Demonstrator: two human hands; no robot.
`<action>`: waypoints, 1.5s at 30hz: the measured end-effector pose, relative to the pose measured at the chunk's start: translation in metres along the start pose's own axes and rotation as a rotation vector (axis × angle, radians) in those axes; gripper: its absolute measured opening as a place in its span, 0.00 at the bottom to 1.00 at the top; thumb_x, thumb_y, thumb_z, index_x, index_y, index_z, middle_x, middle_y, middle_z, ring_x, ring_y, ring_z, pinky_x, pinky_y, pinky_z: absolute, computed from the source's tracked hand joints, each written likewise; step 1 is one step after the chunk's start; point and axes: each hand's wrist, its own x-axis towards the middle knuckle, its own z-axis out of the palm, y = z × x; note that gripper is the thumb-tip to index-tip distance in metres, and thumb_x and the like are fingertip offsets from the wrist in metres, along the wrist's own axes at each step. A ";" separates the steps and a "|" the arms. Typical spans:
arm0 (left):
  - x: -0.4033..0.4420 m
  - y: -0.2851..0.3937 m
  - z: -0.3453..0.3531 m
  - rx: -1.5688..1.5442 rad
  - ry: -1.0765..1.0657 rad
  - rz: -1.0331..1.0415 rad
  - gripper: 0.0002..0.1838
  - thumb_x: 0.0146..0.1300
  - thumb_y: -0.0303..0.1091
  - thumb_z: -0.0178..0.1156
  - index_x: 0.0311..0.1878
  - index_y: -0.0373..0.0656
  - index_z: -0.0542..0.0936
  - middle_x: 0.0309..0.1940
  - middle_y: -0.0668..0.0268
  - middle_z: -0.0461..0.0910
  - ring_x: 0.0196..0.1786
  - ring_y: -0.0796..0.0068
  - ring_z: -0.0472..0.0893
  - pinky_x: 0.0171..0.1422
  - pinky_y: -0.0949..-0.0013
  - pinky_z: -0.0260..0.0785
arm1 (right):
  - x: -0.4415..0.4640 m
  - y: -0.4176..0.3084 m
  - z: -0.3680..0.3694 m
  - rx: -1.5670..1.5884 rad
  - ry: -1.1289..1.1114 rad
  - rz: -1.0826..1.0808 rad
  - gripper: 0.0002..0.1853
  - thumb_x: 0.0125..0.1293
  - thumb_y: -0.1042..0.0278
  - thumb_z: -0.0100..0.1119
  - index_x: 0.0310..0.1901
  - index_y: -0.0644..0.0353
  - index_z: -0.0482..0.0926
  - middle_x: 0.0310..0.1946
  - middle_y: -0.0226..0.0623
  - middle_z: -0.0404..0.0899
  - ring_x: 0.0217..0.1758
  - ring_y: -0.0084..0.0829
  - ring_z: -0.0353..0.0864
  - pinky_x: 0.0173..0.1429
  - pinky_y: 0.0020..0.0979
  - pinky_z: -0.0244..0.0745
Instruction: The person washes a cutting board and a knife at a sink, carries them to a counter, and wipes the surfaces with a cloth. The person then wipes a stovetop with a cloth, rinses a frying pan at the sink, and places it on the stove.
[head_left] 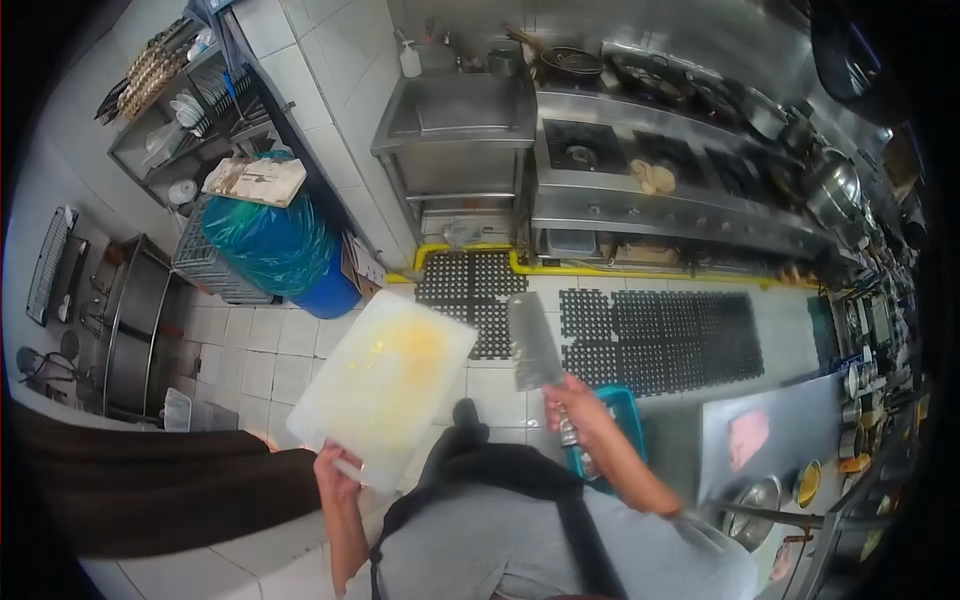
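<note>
My left hand [338, 468] grips the lower edge of a white cutting board [340, 400], which is tilted in the air and has yellow-orange stains and small yellow bits on its face. Held up in my right hand [572, 405] is a cleaver [534, 345], its wide blade pointing away from me and its handle inside my closed fingers. Below my right forearm is a teal basin [625, 412], partly hidden by the arm. Board and cleaver are apart.
A blue barrel [328, 285] with a plastic liner stands at left. Ahead are a steel sink [455, 110] and a stove [690, 215]. Black mats [680, 335] lie on the floor. At right, a steel table [800, 410] bears pink meat [748, 437] and a metal bowl [755, 505].
</note>
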 end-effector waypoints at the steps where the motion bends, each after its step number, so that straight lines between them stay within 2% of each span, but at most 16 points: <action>1: 0.024 -0.011 -0.016 0.040 0.070 0.029 0.31 0.53 0.26 0.58 0.65 0.49 0.74 0.35 0.71 0.79 0.25 0.82 0.71 0.31 0.77 0.65 | -0.002 -0.002 -0.009 0.027 0.032 -0.040 0.10 0.72 0.70 0.64 0.46 0.54 0.71 0.25 0.28 0.72 0.20 0.24 0.72 0.23 0.30 0.70; 2: 0.041 -0.019 -0.021 0.078 0.136 0.058 0.21 0.54 0.26 0.59 0.54 0.48 0.79 0.29 0.75 0.74 0.25 0.81 0.70 0.32 0.75 0.65 | -0.004 -0.003 -0.019 0.052 0.065 -0.082 0.09 0.72 0.71 0.64 0.44 0.53 0.71 0.25 0.27 0.72 0.20 0.24 0.72 0.23 0.30 0.70; 4: 0.141 0.033 0.019 0.072 0.137 -0.013 0.12 0.55 0.26 0.58 0.44 0.49 0.78 0.28 0.77 0.72 0.26 0.81 0.70 0.31 0.75 0.63 | 0.044 -0.057 0.037 0.076 0.139 -0.036 0.09 0.72 0.71 0.63 0.44 0.53 0.71 0.25 0.27 0.72 0.20 0.23 0.71 0.23 0.30 0.70; 6: 0.237 0.065 0.078 0.064 0.111 0.004 0.13 0.55 0.21 0.56 0.41 0.52 0.78 0.31 0.73 0.77 0.29 0.75 0.76 0.35 0.71 0.74 | 0.088 -0.093 0.051 0.140 0.095 -0.125 0.08 0.73 0.70 0.63 0.43 0.54 0.70 0.25 0.26 0.71 0.20 0.22 0.71 0.22 0.29 0.69; 8: 0.304 0.073 0.129 0.090 0.139 0.045 0.11 0.56 0.22 0.57 0.39 0.52 0.77 0.32 0.73 0.78 0.30 0.75 0.77 0.36 0.70 0.76 | 0.115 -0.121 0.059 0.175 0.099 -0.141 0.08 0.73 0.70 0.63 0.44 0.54 0.70 0.25 0.26 0.71 0.20 0.22 0.71 0.22 0.29 0.70; 12: 0.435 0.086 0.181 0.052 0.045 0.006 0.10 0.56 0.23 0.58 0.39 0.51 0.78 0.33 0.73 0.78 0.31 0.77 0.78 0.37 0.71 0.76 | 0.187 -0.174 0.063 0.203 0.074 -0.170 0.08 0.73 0.70 0.63 0.47 0.54 0.72 0.25 0.26 0.70 0.19 0.22 0.71 0.22 0.28 0.70; 14: 0.487 0.094 0.213 0.062 -0.126 0.006 0.13 0.56 0.23 0.58 0.44 0.49 0.79 0.35 0.74 0.78 0.33 0.78 0.78 0.37 0.72 0.76 | 0.228 -0.197 0.051 0.199 0.037 -0.178 0.11 0.73 0.70 0.64 0.51 0.54 0.73 0.24 0.25 0.71 0.18 0.21 0.71 0.22 0.27 0.69; 18: 0.570 0.114 0.275 0.144 -0.053 0.021 0.20 0.56 0.23 0.58 0.54 0.43 0.78 0.36 0.74 0.77 0.34 0.79 0.77 0.38 0.74 0.74 | 0.301 -0.272 0.031 0.023 0.022 -0.240 0.14 0.72 0.70 0.66 0.55 0.58 0.75 0.22 0.26 0.73 0.17 0.20 0.72 0.22 0.24 0.69; 21: 0.638 0.141 0.308 0.160 -0.178 0.018 0.18 0.56 0.23 0.58 0.53 0.42 0.78 0.35 0.74 0.75 0.32 0.79 0.73 0.38 0.74 0.72 | 0.332 -0.345 0.033 -0.034 0.027 -0.295 0.15 0.71 0.71 0.65 0.57 0.60 0.75 0.25 0.26 0.74 0.18 0.19 0.72 0.23 0.24 0.69; 23: 0.670 0.147 0.341 0.184 -0.169 0.016 0.18 0.57 0.23 0.59 0.52 0.41 0.78 0.34 0.74 0.74 0.31 0.79 0.71 0.38 0.74 0.69 | 0.351 -0.386 0.033 -0.090 0.050 -0.339 0.17 0.71 0.72 0.65 0.58 0.61 0.75 0.26 0.26 0.74 0.18 0.19 0.72 0.23 0.24 0.69; 25: 0.705 0.149 0.372 0.293 0.067 0.089 0.18 0.57 0.23 0.59 0.52 0.41 0.78 0.33 0.73 0.74 0.32 0.79 0.72 0.39 0.73 0.70 | 0.372 -0.414 0.032 -0.158 0.066 -0.368 0.18 0.71 0.73 0.65 0.59 0.62 0.74 0.27 0.26 0.75 0.19 0.18 0.72 0.24 0.24 0.69; 29: 0.809 0.170 0.381 0.292 0.013 0.054 0.18 0.57 0.24 0.60 0.53 0.41 0.78 0.42 0.66 0.82 0.41 0.70 0.80 0.46 0.65 0.75 | 0.405 -0.456 0.042 -0.164 0.157 -0.400 0.19 0.70 0.76 0.64 0.61 0.63 0.74 0.30 0.27 0.77 0.20 0.18 0.71 0.25 0.23 0.69; 30: 0.853 0.181 0.358 0.270 -0.138 -0.011 0.21 0.56 0.24 0.61 0.55 0.41 0.78 0.49 0.62 0.83 0.49 0.65 0.83 0.51 0.62 0.76 | 0.415 -0.461 0.044 -0.127 0.168 -0.430 0.19 0.70 0.76 0.64 0.61 0.64 0.74 0.32 0.27 0.77 0.20 0.18 0.71 0.25 0.23 0.69; 35: 1.019 0.170 0.377 0.436 -0.143 -0.114 0.22 0.54 0.22 0.60 0.55 0.39 0.76 0.53 0.58 0.81 0.57 0.59 0.82 0.63 0.54 0.78 | 0.481 -0.482 0.075 -0.051 0.324 -0.458 0.19 0.70 0.73 0.66 0.59 0.65 0.74 0.36 0.29 0.79 0.21 0.18 0.72 0.25 0.23 0.70; 37: 1.068 0.147 0.405 0.497 0.006 -0.187 0.21 0.55 0.20 0.59 0.54 0.40 0.75 0.46 0.61 0.80 0.49 0.63 0.81 0.56 0.60 0.78 | 0.509 -0.489 0.093 -0.042 0.381 -0.448 0.18 0.71 0.72 0.67 0.58 0.65 0.74 0.35 0.29 0.79 0.21 0.18 0.72 0.25 0.23 0.70; 45: 1.263 0.062 0.349 0.670 0.067 -0.605 0.17 0.58 0.24 0.59 0.52 0.40 0.76 0.50 0.59 0.78 0.54 0.59 0.79 0.63 0.53 0.74 | 0.610 -0.536 0.154 0.020 0.637 -0.324 0.17 0.69 0.73 0.67 0.56 0.65 0.74 0.33 0.28 0.77 0.20 0.18 0.72 0.24 0.22 0.69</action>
